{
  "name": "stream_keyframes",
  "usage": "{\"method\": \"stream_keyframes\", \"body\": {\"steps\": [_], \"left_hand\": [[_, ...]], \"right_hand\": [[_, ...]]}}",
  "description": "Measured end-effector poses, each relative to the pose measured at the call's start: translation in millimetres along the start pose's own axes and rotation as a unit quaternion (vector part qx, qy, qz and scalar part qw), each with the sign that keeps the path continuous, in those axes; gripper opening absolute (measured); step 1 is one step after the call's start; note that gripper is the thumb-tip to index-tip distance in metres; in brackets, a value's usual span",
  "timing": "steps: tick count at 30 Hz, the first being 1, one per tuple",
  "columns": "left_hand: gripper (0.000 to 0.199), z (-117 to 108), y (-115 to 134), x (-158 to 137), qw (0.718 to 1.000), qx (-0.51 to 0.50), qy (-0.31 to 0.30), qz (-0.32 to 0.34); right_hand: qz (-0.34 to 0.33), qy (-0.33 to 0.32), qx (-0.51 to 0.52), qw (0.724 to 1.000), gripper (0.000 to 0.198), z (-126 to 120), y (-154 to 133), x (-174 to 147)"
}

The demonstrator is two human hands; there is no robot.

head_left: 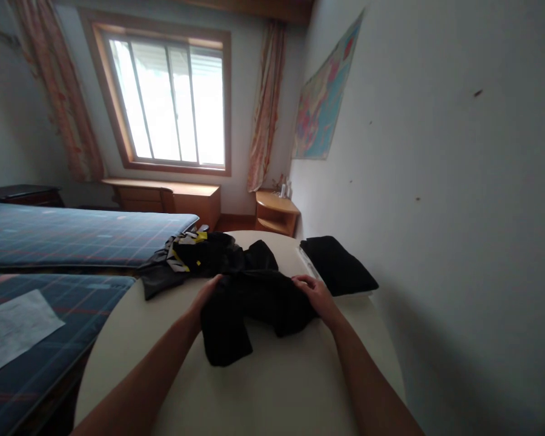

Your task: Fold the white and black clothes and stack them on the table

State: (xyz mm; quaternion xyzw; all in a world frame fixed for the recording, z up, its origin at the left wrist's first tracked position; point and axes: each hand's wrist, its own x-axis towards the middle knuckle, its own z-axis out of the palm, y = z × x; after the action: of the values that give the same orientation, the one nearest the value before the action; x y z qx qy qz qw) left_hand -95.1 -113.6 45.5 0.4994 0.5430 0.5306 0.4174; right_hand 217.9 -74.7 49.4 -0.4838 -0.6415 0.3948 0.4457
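A crumpled black garment [258, 300] lies near the middle of the round table, with two leg-like parts spread toward me. At its upper left corner my left hand [205, 298] is closed on the cloth, its fingertips partly hidden by the fabric. My right hand [315, 293] grips the upper right edge, fingers curled over it. Just beyond lies a loose pile of dark clothes [218, 254] with yellow and white patches, touching or very close to the garment. To the right of my right hand is a folded black cloth [338, 263] on something flat and white.
The cream round table [272, 393] has the wall [458, 254] close on its right. Mattresses with blue plaid covers [82, 233] stand to the left, one with a paper sheet [18, 327] on it. A small corner shelf [277, 209] is behind the table.
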Motion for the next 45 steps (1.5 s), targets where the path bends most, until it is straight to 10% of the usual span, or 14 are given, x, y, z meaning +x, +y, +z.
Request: {"method": "stream_keyframes", "body": {"steps": [5, 10, 18, 21, 28, 37, 42, 45], "left_hand": [[0.053, 0.7, 0.8, 4.3, 0.991, -0.07, -0.012, -0.112], [0.092, 16.8, -11.2, -4.5, 0.993, 0.106, -0.049, 0.027], [0.085, 28.0, 5.5, -42.1, 0.858, 0.478, -0.137, 0.124], [0.076, 25.2, 21.4, -45.0, 0.882, 0.439, -0.14, 0.098], [0.061, 8.1, 12.0, -11.4, 0.968, 0.222, -0.071, 0.096], [0.062, 6.2, -8.1, -14.3, 0.896, 0.393, -0.158, 0.136], [0.042, 2.6, 14.5, -25.1, 0.939, 0.244, -0.228, 0.087], [0.04, -5.7, 20.2, -18.3, 0.977, 0.133, -0.154, 0.059]], "right_hand": [[-0.046, -0.018, -0.147, 0.988, 0.048, 5.4, -4.1, -6.2], [-0.075, -0.153, -0.264, 0.949, 0.077, 16.0, -3.5, -21.4], [-0.079, -0.216, -0.264, 0.937, 0.028, 14.9, -21.6, -26.3], [-0.08, -0.225, -0.164, 0.957, 0.034, 5.7, -32.1, -25.9], [-0.077, -0.027, -0.093, 0.992, 0.041, 5.8, -16.7, -17.6], [-0.075, -0.147, -0.201, 0.966, 0.028, 26.2, -4.5, -20.0], [-0.086, -0.236, -0.107, 0.962, 0.036, 9.4, -31.2, -29.3], [-0.063, -0.195, -0.062, 0.977, 0.041, 0.8, -34.3, -26.3]]}}
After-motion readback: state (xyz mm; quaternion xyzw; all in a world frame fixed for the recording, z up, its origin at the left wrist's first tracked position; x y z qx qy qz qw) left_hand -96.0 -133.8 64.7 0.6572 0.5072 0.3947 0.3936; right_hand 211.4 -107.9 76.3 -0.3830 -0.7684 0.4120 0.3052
